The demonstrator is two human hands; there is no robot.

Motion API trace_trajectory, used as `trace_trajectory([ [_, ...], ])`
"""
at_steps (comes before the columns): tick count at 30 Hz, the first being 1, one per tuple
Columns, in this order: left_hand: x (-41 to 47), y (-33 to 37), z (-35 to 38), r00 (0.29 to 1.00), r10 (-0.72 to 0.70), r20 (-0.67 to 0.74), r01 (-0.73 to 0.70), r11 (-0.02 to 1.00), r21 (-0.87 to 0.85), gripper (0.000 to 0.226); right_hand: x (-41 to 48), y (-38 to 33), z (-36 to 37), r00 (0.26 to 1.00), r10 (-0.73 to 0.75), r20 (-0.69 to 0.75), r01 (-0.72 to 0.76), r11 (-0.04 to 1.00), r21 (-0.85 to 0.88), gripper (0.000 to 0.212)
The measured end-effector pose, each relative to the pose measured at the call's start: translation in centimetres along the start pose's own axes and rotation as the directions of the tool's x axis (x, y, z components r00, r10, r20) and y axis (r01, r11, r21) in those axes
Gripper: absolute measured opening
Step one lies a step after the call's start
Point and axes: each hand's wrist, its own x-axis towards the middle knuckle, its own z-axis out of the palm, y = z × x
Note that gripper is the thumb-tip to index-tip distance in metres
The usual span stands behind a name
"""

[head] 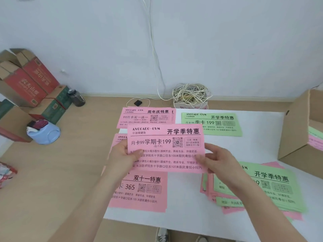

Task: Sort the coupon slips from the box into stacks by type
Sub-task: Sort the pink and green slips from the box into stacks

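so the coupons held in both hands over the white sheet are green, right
No. The held coupons are pink, not green, as the head view shows. The left hand and right hand do grip them at either side over the white sheet.

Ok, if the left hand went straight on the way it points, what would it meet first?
Likely the far pink stack, past the pink slip the left hand holds; depth is unclear.
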Motion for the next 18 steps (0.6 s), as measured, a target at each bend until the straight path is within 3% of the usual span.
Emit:
trace_trajectory([
  [3,1.1,-0.2,-0.7,0.999,0.036,0.034,-0.037,0.999,0.038,0.028,0.6,-1.0,1.8,0.998,-0.011,-0.056,0.015,0.997,0.080,0.016],
  [5,1.7,-0.2,-1.5,0.995,0.072,0.064,-0.076,0.995,0.071,0.031,1.1,-1.0,2.5,0.993,-0.015,-0.117,0.020,0.999,0.042,0.008],
  [9,3.2,-0.3,-3.0,0.990,0.138,0.038,-0.141,0.983,0.114,0.022,2.0,-0.7,3.5,0.986,-0.024,-0.166,0.022,1.000,-0.015,0.014],
  [14,6.6,-0.1,-8.1,0.958,0.061,-0.280,-0.117,0.976,-0.186,0.016,3.6,-0.6,3.9,0.943,-0.063,-0.328,0.039,0.996,-0.079,0.013],
  [18,6.7,-0.3,-10.1,0.953,0.036,-0.301,-0.128,0.947,-0.293,0.011,4.8,0.1,4.7,0.935,-0.041,-0.353,0.017,0.997,-0.073,0.007],
])
